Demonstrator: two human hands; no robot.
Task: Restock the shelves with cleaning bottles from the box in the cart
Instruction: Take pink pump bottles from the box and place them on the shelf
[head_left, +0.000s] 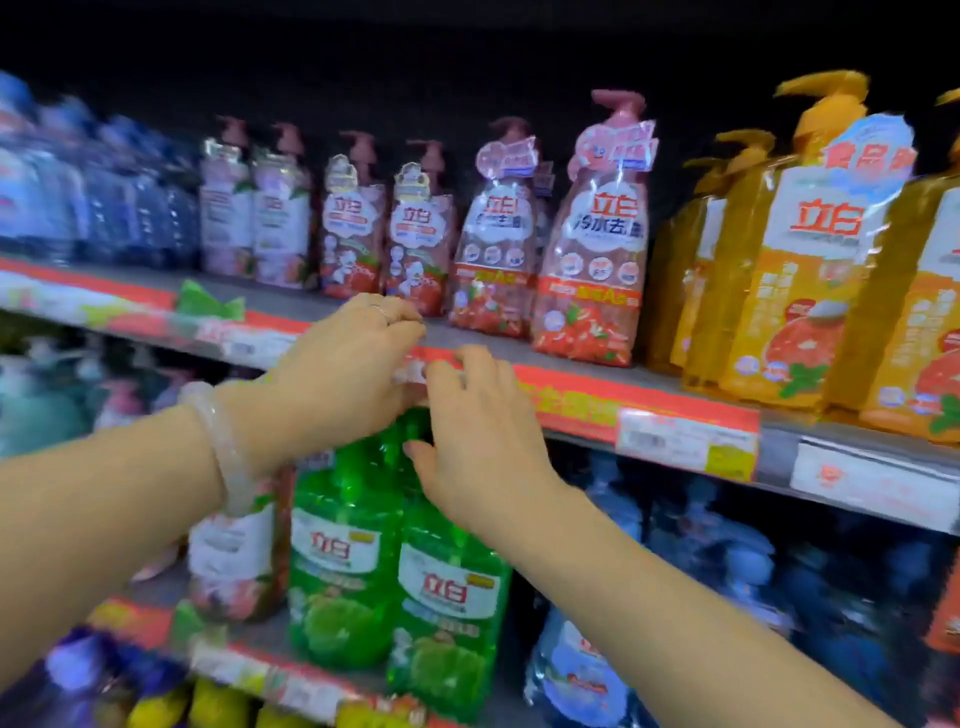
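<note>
A: Item one, the hands. Left hand with a pale bangle at the wrist, fingers curled at the red price strip on the upper shelf edge. It looks to pinch something there; I cannot tell what.

B: And the right hand?

A: Fingers spread and relaxed, gripping nothing, just above the pump tops of the green bottles.

B: Those are the stock in question?

A: Likely. Two green pump bottles, wrapped together, upright on the lower shelf, directly under both hands. No box or cart in sight.

B: Step in hand?

A: My reading: placement done for this pair, the hands tidying the shelf edge or label. The next move calls for turning back to the cart for another pack.

B: Surroundings?

A: Store shelving, dark above. Upper shelf: blue bottles at left, pink pump bottles centre, orange pump bottles right. Lower shelf: a pinkish bottle beside the green, blue packs to the right. Edges blurred.
</note>
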